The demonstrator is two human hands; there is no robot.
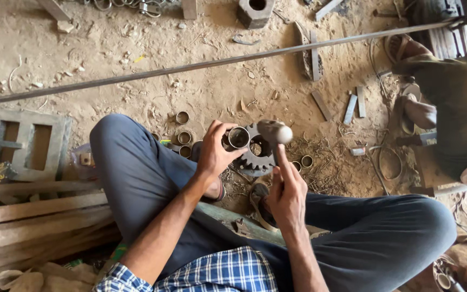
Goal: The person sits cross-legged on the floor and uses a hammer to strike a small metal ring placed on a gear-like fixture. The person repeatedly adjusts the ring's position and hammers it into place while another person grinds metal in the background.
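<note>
My left hand (214,151) holds a short metal ring sleeve (238,137) upright against a toothed steel gear (257,158) that lies on the sandy ground between my crossed legs. My right hand (287,196) grips the handle of a hammer (275,132); its grey head hangs just right of the sleeve, above the gear's centre hole. Both knees, in dark blue trousers, frame the spot. A sandal sits under the gear's near side.
Several loose metal rings (184,137) lie left of the gear, two more (302,162) to its right. A long steel bar (206,65) crosses the ground beyond. Wooden planks (33,216) and a metal frame (22,141) sit left. Another person (455,108) crouches at right.
</note>
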